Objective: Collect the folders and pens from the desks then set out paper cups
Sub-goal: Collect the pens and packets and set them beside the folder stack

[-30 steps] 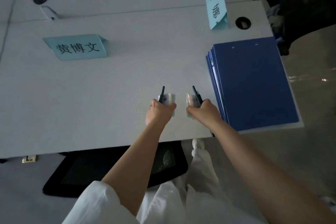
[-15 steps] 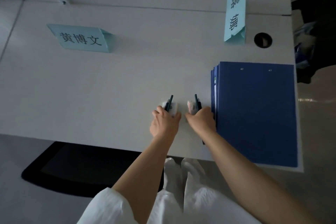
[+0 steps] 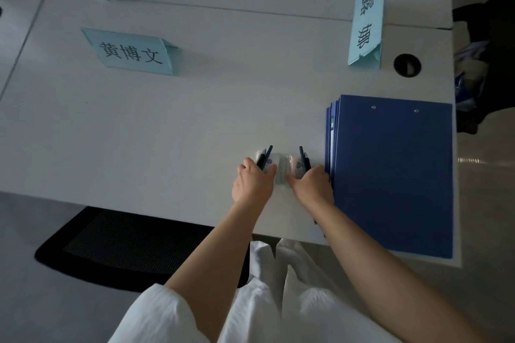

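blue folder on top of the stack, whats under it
More blue folders lie under the top blue folder; their edges fan out along its left side, on the white desk. How many, and what they hold, is covered.

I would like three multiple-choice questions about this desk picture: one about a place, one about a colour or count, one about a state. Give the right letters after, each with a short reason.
1. Where does the stack of folders lie?
A. at the desk's right end
B. on the chair
C. under a name card

2. What colour are the two name cards nearest the hands?
A. yellow
B. light blue
C. red

3. What is the left hand doing?
A. resting flat and empty
B. holding pens and a cup
C. lifting a folder

Answers:
1 A, the stack lies by the desk's right edge.
2 B, both cards are pale blue.
3 B, its fingers curl round dark pens over a pale cup.
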